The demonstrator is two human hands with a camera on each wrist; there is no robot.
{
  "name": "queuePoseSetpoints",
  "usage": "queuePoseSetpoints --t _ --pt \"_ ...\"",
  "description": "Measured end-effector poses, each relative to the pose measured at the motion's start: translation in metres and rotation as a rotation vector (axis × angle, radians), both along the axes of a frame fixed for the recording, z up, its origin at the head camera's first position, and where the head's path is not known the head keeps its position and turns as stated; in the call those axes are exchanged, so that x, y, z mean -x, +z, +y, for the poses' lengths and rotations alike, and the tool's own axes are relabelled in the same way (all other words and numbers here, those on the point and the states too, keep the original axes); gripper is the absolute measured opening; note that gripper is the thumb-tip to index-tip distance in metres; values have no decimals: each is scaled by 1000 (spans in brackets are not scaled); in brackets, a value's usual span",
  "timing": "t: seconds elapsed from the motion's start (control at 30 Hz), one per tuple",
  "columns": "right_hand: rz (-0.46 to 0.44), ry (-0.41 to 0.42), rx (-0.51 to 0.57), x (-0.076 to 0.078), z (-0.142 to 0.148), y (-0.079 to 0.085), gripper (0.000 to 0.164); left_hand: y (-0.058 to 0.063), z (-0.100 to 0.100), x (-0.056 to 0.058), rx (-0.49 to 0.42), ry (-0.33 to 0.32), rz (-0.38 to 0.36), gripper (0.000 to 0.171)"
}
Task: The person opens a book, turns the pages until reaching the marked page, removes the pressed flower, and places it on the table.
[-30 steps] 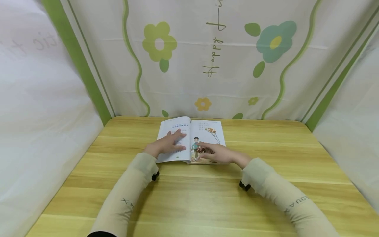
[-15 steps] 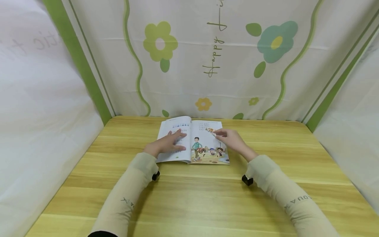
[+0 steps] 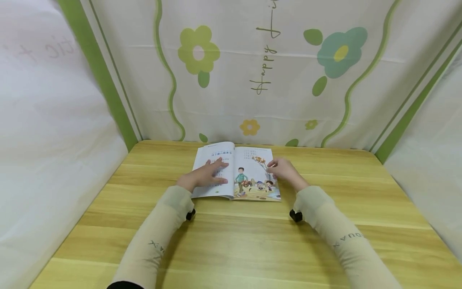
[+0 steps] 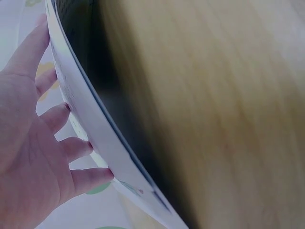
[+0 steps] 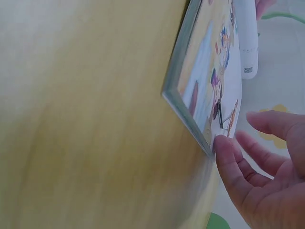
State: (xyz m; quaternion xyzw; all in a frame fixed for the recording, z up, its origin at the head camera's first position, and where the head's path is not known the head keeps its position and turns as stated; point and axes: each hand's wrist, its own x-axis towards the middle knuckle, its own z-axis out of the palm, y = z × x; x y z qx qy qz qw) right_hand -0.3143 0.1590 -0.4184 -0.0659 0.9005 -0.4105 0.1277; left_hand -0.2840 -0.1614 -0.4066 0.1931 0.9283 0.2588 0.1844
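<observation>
An open picture book (image 3: 254, 192) lies on the wooden table, printed text on its left page (image 3: 205, 151) and drawn figures on its right page. My left hand (image 3: 203, 176) rests on the left page with its fingers spread. The left wrist view shows those fingertips (image 4: 81, 148) against the page, which bows up from the table. At the book's right edge is my right hand (image 3: 284, 170), its fingers bent. One fingertip touches the page edge in the right wrist view, while another finger (image 5: 269, 121) stands apart from it. No page is visibly lifted on that side.
The wooden table (image 3: 231, 249) extends around the book. Behind it hangs a white curtain (image 3: 223, 92) printed with flowers, and white cloth walls stand at both sides. A black wrist camera (image 3: 296, 215) sits under the right sleeve.
My right hand has lifted off the picture on the right page and moved to that page's right edge, uncovering the drawn figures. The left hand has stayed in place on the left page.
</observation>
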Motion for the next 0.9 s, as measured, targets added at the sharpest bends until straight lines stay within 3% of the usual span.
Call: queuePoseSetpoints --t 0.53,0.7,0.9 --pt "-26 -3 -185 10 -4 1 17 -4 0 2 8 8 17 75" --pt "-28 36 -233 14 -4 3 22 -3 1 1 -2 1 11 75" --pt "-77 59 -195 16 -3 4 35 -4 1 0 3 6 10 76"
